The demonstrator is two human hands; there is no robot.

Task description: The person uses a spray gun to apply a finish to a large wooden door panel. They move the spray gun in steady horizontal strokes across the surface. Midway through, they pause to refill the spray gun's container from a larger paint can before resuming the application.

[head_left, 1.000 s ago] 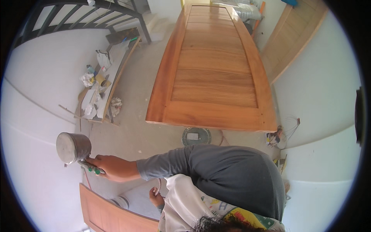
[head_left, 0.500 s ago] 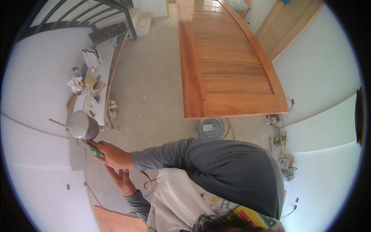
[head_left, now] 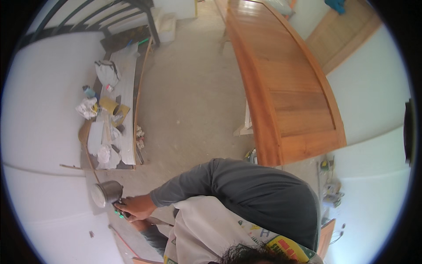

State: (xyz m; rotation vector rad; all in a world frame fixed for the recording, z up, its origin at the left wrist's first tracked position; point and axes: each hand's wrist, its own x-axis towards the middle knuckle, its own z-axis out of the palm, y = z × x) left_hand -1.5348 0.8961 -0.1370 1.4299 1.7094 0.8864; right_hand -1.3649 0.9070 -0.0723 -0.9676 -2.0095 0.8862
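Note:
A spray gun with a round metal cup (head_left: 107, 193) and green knobs is in my right hand (head_left: 138, 207), whose arm reaches across my chest to the left. My fingers are wrapped round its handle. Just beneath, my left hand (head_left: 140, 225) is mostly covered by the right one, so its fingers do not show. A hose (head_left: 160, 221) runs close by the wrists. To the right lies a glossy brown wooden door panel (head_left: 290, 105), raised above the floor and apart from both hands.
A low bench (head_left: 127, 66) along the left wall bears a white bag (head_left: 107, 72), a roll of tape (head_left: 108, 104) and crumpled plastic. A wooden support (head_left: 246, 125) shows under the door panel. Another panel (head_left: 343, 35) leans at the right wall. Black railing (head_left: 149, 26) stands far left.
The spray gun and my right hand sit lower in the picture. My left hand has slipped mostly behind the right. With the shifted view, the door panel appears farther right.

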